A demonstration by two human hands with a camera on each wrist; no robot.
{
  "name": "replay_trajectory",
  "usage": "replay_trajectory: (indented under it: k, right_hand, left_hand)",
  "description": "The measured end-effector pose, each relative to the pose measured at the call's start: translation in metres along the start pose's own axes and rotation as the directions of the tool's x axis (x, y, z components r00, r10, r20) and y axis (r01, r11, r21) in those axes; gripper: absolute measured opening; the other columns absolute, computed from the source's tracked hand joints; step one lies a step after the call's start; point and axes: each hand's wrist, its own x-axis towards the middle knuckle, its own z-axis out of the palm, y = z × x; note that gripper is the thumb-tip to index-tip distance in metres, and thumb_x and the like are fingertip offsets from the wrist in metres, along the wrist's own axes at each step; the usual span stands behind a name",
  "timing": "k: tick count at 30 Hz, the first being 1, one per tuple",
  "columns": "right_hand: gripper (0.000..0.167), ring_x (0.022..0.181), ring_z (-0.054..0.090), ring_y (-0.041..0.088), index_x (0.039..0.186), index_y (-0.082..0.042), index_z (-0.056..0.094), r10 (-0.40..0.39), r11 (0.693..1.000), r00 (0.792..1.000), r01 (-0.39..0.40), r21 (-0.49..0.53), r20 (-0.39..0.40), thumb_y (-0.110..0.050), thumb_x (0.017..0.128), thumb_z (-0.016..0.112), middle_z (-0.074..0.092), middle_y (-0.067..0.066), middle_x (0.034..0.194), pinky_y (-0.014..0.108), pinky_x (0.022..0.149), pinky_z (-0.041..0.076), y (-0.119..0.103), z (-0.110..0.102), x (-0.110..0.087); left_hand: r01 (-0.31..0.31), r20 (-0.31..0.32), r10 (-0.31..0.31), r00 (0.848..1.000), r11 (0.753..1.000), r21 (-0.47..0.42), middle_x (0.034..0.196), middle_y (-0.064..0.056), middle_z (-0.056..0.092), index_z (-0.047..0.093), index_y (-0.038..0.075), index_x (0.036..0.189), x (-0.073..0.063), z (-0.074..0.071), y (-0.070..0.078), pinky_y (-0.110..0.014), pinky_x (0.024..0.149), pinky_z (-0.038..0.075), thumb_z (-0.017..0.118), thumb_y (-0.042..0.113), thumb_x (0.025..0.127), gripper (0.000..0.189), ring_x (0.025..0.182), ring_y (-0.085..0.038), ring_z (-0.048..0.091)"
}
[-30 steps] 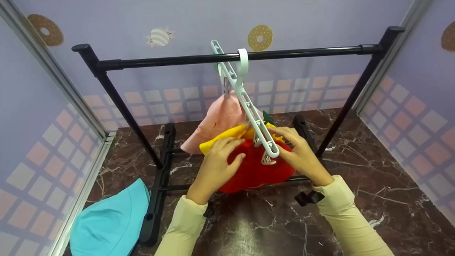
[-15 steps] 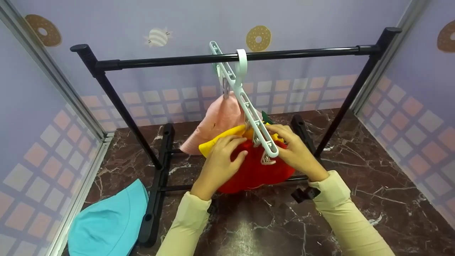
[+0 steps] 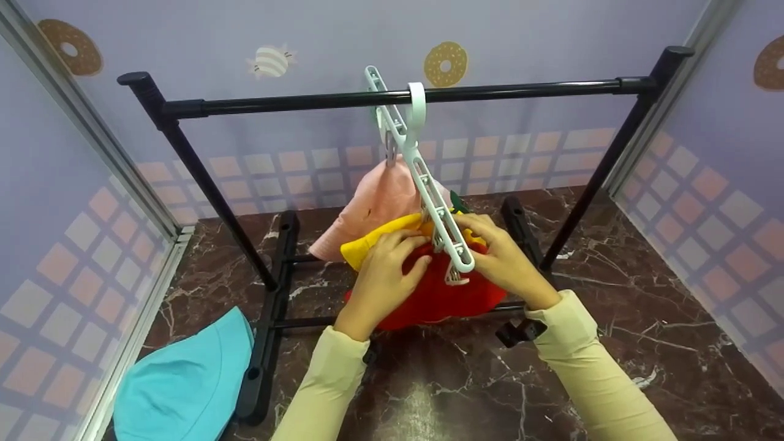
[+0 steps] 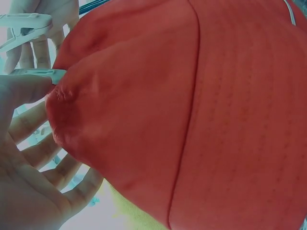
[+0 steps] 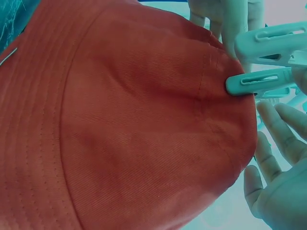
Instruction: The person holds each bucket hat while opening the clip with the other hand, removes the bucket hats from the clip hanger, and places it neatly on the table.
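Note:
A red bucket hat (image 3: 435, 291) hangs by its crown from a clip (image 5: 259, 81) of a pale green clip hanger (image 3: 441, 205). The left hand (image 3: 386, 275) touches the crown from the left, its thumb beside the clip and its spread fingers partly behind the cloth in the left wrist view. On the other side is the right hand (image 3: 499, 254), its thumb partly hidden behind the hanger's near end. Its loose fingers (image 5: 268, 160) lie close to the crown. Nearer the person, another clip (image 3: 456, 278) dangles beside the hat. Behind hang a yellow hat (image 3: 380, 242) and a pink hat (image 3: 380, 199).
The hanger hooks over the bar (image 3: 294, 101) of a black rack, which stands on a dark marbled surface (image 3: 618, 373). A light blue bucket hat (image 3: 184, 380) lies at the left, next to the rack's foot (image 3: 263, 367). Patterned panels surround the surface.
The hanger's near end has swung slightly left. The right hand has shifted a little left with it, while the left hand stays at the red hat's crown.

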Motion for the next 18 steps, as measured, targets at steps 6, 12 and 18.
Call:
replay_trajectory:
  k: [6,12,18]
  right_hand:
    - [0.043,0.107,0.048,0.013,0.128,-0.004,0.061,0.010,1.000,1.000,-0.010,0.013,0.020,-0.005,0.086,0.070,0.060,0.009,0.129,0.026,0.090,0.044,-0.0029,0.0023,0.0018]
    - [0.042,0.109,0.048,0.014,0.125,-0.002,0.062,-0.007,1.000,1.000,0.007,0.021,0.030,-0.004,0.084,0.071,0.061,0.010,0.128,0.027,0.092,0.042,-0.0050,0.0045,0.0043]
    - [0.041,0.107,0.049,0.013,0.123,-0.001,0.063,-0.007,0.999,1.000,0.006,0.039,0.025,-0.003,0.083,0.072,0.063,0.010,0.125,0.026,0.090,0.043,-0.0067,0.0063,0.0057]
  left_hand:
    - [-0.012,-0.032,0.012,0.999,1.000,0.005,0.116,-0.008,0.065,0.071,0.006,0.108,-0.0005,0.0015,-0.0011,-0.039,0.100,0.045,0.066,0.019,0.090,0.023,0.110,-0.026,0.058]
    - [-0.030,-0.070,0.031,0.997,1.000,0.006,0.112,-0.008,0.067,0.072,0.005,0.104,-0.0008,0.0019,-0.0021,-0.038,0.100,0.045,0.068,0.016,0.088,0.020,0.107,-0.025,0.059]
    - [-0.044,-0.099,0.045,0.994,0.999,0.017,0.107,-0.006,0.068,0.073,0.006,0.101,-0.0012,0.0038,-0.0033,-0.038,0.097,0.046,0.069,0.016,0.087,0.017,0.105,-0.024,0.061]
